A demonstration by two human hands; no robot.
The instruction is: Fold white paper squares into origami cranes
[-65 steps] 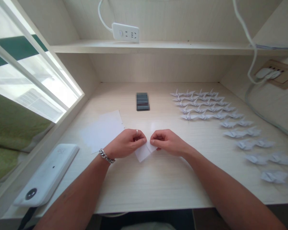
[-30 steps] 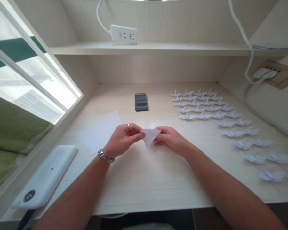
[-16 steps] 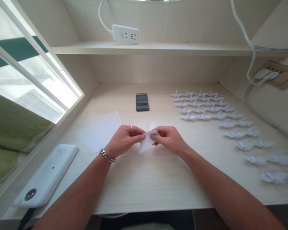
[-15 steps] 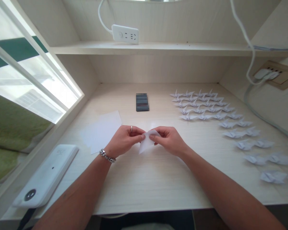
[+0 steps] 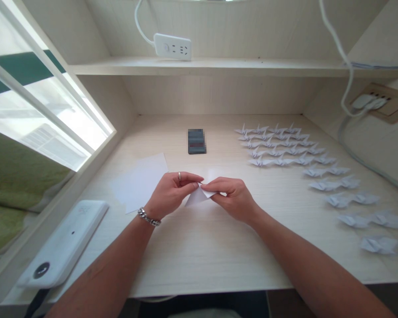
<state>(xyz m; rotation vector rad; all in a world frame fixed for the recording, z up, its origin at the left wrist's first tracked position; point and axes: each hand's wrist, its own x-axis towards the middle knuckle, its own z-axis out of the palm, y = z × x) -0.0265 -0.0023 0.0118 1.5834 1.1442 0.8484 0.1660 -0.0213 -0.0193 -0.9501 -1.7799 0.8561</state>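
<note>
Desk nook [image 5: 219, 95] holding paper cranes [image 5: 281, 161], left hand [image 5: 172, 192] and right hand [image 5: 235, 197] pinching folded sheet [image 5: 197, 198]

I see a long white rounded device [image 5: 66, 238] at eight o'clock. A white rectangular plastic power strip [image 5: 172, 47] stands just past eleven in my view.

no text legible anywhere, dark box [image 5: 197, 141] pixelated

Pale desk [image 5: 199, 260] carries a dark block [image 5: 197, 142]. Left of block: white sheets [image 5: 141, 181], white device [image 5: 68, 238]. Right: rows of folded paper birds [image 5: 281, 162].
</note>
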